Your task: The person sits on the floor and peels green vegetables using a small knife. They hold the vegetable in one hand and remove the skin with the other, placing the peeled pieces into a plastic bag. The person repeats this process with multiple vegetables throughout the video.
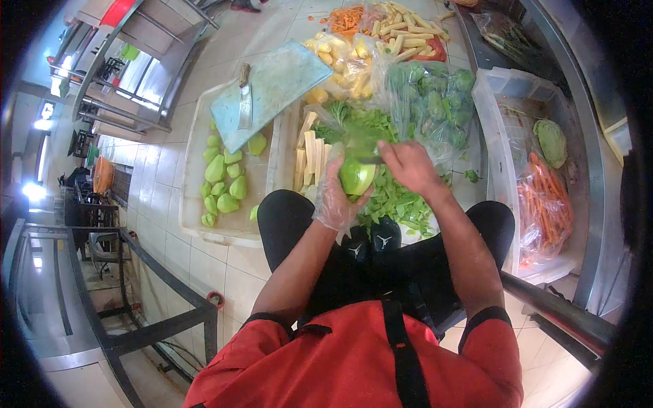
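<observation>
My left hand [335, 196], in a clear plastic glove, holds a smooth light-green vegetable [357, 176] above my knees. My right hand [410, 166] is bare and closed on the dark handle of a blurred cutting tool [368, 159] against the vegetable's upper side; motion blur hides its exact kind. Below both hands lies a heap of leafy greens [400, 201]. Pale cut vegetable sticks [311, 155] stand just beyond my left hand. Left of my knee, a white plastic crate [191, 204] contains several green, chayote-like pieces [227, 203].
A turquoise cutting board [285, 76] bridges the crate's far end, bearing a wood-handled knife [245, 102]. Beyond sit bagged green vegetables [433, 102], yellow sticks [408, 38] and carrot pieces [347, 20]. At right, another crate [497, 127] holds a cabbage [551, 143] and bagged carrots [543, 204].
</observation>
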`<state>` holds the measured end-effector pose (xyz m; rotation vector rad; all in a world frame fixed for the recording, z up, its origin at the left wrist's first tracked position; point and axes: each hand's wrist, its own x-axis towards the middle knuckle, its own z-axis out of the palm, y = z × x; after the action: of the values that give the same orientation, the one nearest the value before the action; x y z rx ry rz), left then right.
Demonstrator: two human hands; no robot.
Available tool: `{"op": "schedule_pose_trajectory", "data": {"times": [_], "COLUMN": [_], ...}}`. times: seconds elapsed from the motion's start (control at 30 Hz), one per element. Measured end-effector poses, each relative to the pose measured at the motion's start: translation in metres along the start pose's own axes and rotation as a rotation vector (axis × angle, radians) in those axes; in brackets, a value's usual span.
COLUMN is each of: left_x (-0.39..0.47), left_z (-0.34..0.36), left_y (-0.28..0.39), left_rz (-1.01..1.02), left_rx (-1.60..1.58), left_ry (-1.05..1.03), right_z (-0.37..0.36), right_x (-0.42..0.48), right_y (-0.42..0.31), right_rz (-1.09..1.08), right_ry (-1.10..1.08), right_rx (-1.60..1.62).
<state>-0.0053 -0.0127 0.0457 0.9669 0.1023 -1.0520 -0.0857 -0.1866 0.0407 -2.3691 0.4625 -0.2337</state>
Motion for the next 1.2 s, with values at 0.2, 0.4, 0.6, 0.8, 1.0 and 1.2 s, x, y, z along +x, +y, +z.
{"op": "schedule_pose_trajectory", "data": {"times": [0.2,0.4,0.6,0.8,1.0,1.2], "left_x": [0.009,0.0,0.013,0.006,0.004,0.011], "left_z": [-0.015,-0.005,-0.027,-0.003,0.009,0.003], "left_y": [-0.004,-0.001,-0.008,0.001,0.006,0.005], "left_rz": [0.023,0.094,0.053,0.046,0.035,0.063], "left_rx": [0.021,-0.023,0.086,-0.046,-0.047,-0.073], "left_ry": [-0.073,-0.038,-0.245,-0.2,0.082,0.032], "right_z": [0.014,-0.001,-0.007,0.014,-0.006,0.019], "right_x": [0.013,0.012,0.001,0.018,-0.001,-0.02], "right_y": [0.033,0.037,0.0,0.058,0.011,-0.017], "right_rz": [0.176,0.145,0.101,0.216,0.04,-0.308], "right_ry": [-0.101,-0.052,-0.096,0.033,0.025,0.246], "right_rx": [0.006,0.099,-0.086,-0.017,0.077,-0.009]}}
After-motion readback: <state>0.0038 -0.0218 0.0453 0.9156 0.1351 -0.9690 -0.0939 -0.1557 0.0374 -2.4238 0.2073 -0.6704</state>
